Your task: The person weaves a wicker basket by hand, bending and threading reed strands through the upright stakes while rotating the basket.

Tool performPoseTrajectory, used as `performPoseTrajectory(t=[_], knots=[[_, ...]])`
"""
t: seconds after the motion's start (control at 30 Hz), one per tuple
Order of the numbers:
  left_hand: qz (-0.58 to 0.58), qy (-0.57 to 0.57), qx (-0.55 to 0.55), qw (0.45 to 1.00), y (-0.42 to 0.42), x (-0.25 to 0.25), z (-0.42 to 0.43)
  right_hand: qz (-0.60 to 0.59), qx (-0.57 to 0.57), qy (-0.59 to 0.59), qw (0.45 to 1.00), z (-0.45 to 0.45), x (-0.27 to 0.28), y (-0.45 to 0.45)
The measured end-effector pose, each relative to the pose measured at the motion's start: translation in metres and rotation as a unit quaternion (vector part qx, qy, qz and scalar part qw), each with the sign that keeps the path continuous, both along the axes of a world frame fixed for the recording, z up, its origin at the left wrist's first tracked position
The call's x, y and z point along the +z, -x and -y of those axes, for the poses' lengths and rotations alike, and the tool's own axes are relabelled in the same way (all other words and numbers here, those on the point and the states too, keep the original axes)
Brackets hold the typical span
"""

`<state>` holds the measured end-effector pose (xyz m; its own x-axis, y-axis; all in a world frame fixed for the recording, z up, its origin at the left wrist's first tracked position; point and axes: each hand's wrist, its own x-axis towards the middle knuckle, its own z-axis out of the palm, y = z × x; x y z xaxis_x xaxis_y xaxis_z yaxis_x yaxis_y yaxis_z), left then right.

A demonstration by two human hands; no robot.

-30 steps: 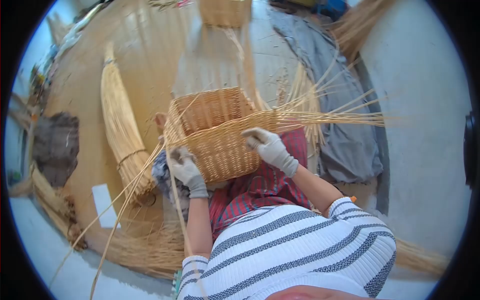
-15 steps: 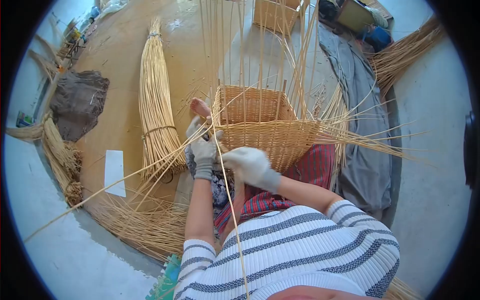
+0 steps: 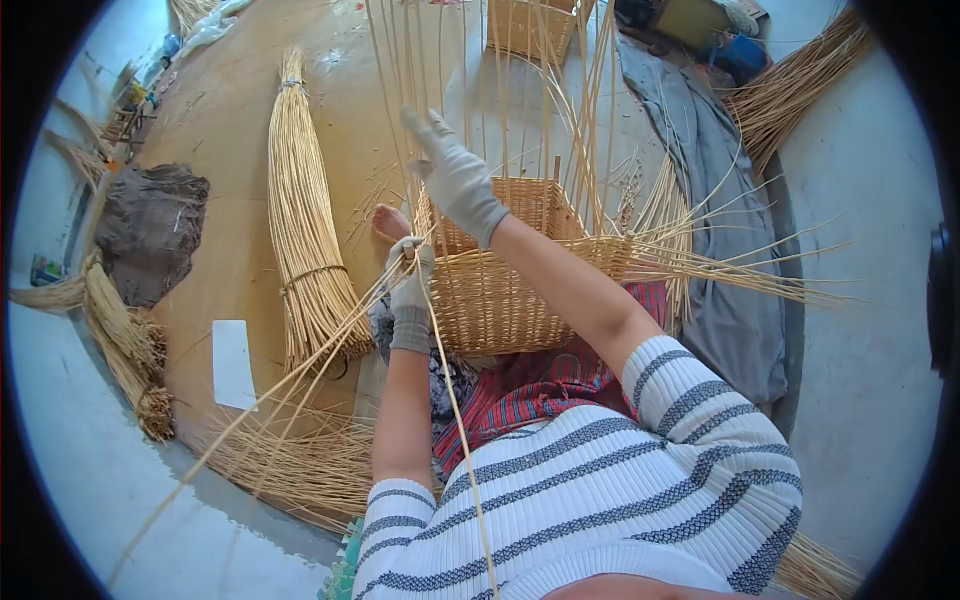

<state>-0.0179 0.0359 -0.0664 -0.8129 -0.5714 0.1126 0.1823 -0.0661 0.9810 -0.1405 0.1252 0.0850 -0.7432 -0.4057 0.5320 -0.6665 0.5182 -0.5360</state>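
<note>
A half-woven wicker basket (image 3: 500, 300) rests on my lap, tilted, with tall upright stakes (image 3: 505, 100) rising from its rim. My left hand (image 3: 408, 282), in a pale work glove, is closed at the basket's left corner around several wicker strands (image 3: 330, 345) that trail down to the left. One long strand (image 3: 456, 400) hangs from that corner across my striped top. My right hand (image 3: 455, 185), gloved too, is raised above the basket's left side with its fingers stretched out beside the stakes. I see nothing held in it.
A tied bundle of wicker rods (image 3: 305, 220) lies on the floor left of the basket. Loose rods (image 3: 290, 460) spread nearer me. More strands (image 3: 740, 275) stick out from the basket's right corner over a grey cloth (image 3: 735, 330). Another woven basket (image 3: 530, 30) stands farther back.
My right hand has left the spot beside my left hand and moved up and forward to the upright stakes. My left hand stays at the corner. The trailing strands have swung lower.
</note>
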Motion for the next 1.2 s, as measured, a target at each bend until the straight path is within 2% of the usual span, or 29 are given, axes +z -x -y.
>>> performPoseTrajectory(t=[0.03,0.07,0.1,0.17,0.2,0.27,0.37,0.4,0.43,0.47,0.5,0.57,0.6,0.63,0.7,0.73,0.77,0.8,0.83,0.87,0.9,0.93,0.97,1.0,1.03,1.07,1.1,1.13,1.2], knots=[[0.025,-0.018,0.012,0.999,-0.001,0.0,-0.001,0.003,0.0,-0.002,1.0,-0.008,-0.008,-0.001],[0.061,-0.059,0.029,0.996,-0.005,0.02,-0.01,0.167,0.202,0.336,0.905,-0.028,-0.021,0.0],[0.061,-0.064,0.03,0.996,-0.003,0.016,-0.013,0.299,0.364,0.61,0.637,-0.052,-0.037,0.0],[0.012,0.039,0.098,0.994,0.004,0.004,-0.021,0.194,0.238,0.481,0.821,-0.13,-0.103,-0.028],[0.02,-0.022,0.09,0.995,0.003,0.012,-0.028,0.344,0.027,0.349,0.871,-0.167,-0.105,-0.066],[0.005,-0.027,0.115,0.993,0.005,0.02,-0.036,0.476,-0.042,0.38,0.792,-0.201,-0.108,-0.104],[-0.017,-0.01,0.133,0.991,-0.012,0.027,-0.048,0.462,-0.104,0.39,0.79,-0.214,-0.111,-0.087],[0.005,0.031,0.179,0.983,-0.026,0.027,-0.059,0.485,-0.042,0.459,0.743,-0.218,-0.128,-0.08],[0.021,0.07,0.225,0.971,-0.038,0.025,-0.065,0.474,-0.042,0.47,0.743,-0.217,-0.132,-0.078],[0.021,0.282,0.234,0.93,-0.045,0.031,-0.072,0.469,-0.036,0.474,0.745,-0.214,-0.129,-0.078],[0.017,0.282,0.231,0.931,-0.038,0.035,-0.076,0.468,-0.029,0.472,0.747,-0.213,-0.127,-0.079],[-0.045,0.158,-0.008,0.986,-0.023,0.063,-0.09,0.475,-0.066,0.46,0.747,-0.202,-0.116,-0.087],[0.011,0.078,-0.026,0.997,-0.007,0.082,-0.093,0.435,-0.109,0.453,0.77,-0.187,-0.106,-0.086],[0.01,0.076,-0.024,0.997,0.002,0.081,-0.089,0.392,-0.15,0.448,0.79,-0.171,-0.097,-0.082],[0.262,0.204,-0.16,0.93,0.017,0.069,-0.073,0.149,0.046,0.48,0.863,-0.132,-0.082,-0.047],[0.236,0.244,-0.106,0.935,0.018,0.057,-0.076,0.014,0.006,0.263,0.965,-0.114,-0.054,-0.03],[0.239,0.245,-0.107,0.934,0.017,0.061,-0.08,-0.119,-0.037,0.024,0.992,-0.106,-0.031,-0.019],[0.248,0.241,-0.088,0.934,0.015,0.068,-0.084,-0.113,-0.038,0.022,0.993,-0.109,-0.034,-0.01],[0.253,0.238,-0.069,0.935,0.013,0.076,-0.087,0.04,-0.061,-0.025,0.997,-0.112,-0.036,-0.003],[0.27,0.159,-0.101,0.944,0.014,0.081,-0.085,0.185,-0.081,-0.074,0.977,-0.113,-0.037,0.005],[0.264,0.153,-0.098,0.947,0.015,0.079,-0.086,0.201,0.064,0.273,0.939,-0.131,-0.042,-0.006],[0.174,0.294,-0.012,0.94,0.007,0.072,-0.089,0.194,0.199,0.581,0.765,-0.159,-0.058,-0.03],[0.077,0.423,0.078,0.899,0.003,0.068,-0.094,0.242,0.097,0.533,0.805,-0.186,-0.097,-0.052],[0.119,0.325,0.048,0.937,-0.003,0.082,-0.107,0.283,-0.009,0.479,0.831,-0.205,-0.125,-0.058],[0.115,0.321,0.044,0.939,0.003,0.083,-0.114,0.279,-0.012,0.477,0.834,-0.208,-0.12,-0.052],[0.06,0.46,-0.02,0.886,0.002,0.08,-0.122,0.184,-0.048,0.383,0.904,-0.211,-0.113,-0.05],[0.005,0.586,-0.091,0.805,-0.005,0.076,-0.131,0.092,-0.086,0.28,0.952,-0.212,-0.103,-0.052],[0.008,0.585,-0.102,0.804,-0.009,0.071,-0.138,-0.064,-0.104,0.094,0.988,-0.208,-0.062,-0.04],[0.082,0.604,-0.1,0.786,0.002,0.063,-0.15,-0.012,-0.119,0.012,0.993,-0.179,-0.022,-0.018]])
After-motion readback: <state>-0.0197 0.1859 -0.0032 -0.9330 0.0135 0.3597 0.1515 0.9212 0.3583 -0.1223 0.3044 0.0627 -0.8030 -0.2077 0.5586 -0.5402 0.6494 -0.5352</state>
